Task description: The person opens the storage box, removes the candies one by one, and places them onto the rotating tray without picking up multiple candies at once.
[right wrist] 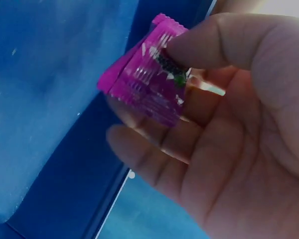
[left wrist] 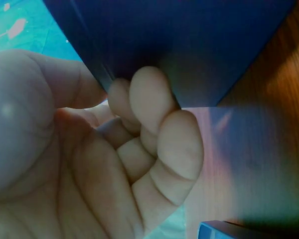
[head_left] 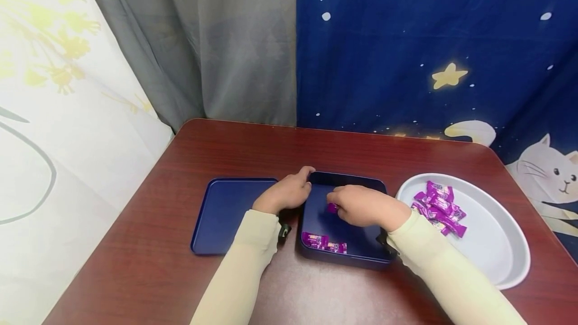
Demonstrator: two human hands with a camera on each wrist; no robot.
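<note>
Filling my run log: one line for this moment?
right hand: pinches purple wrapped candy | left hand: grips dark blue tin box

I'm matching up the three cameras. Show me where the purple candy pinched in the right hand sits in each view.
Head: the purple candy is a small spot at centre, under the right hand, above the blue box.
Left wrist: not in view; only the left hand gripping the box wall.
Right wrist: upper centre, pinched between thumb and fingers.
Shared landmark: the blue box, also at and.
</note>
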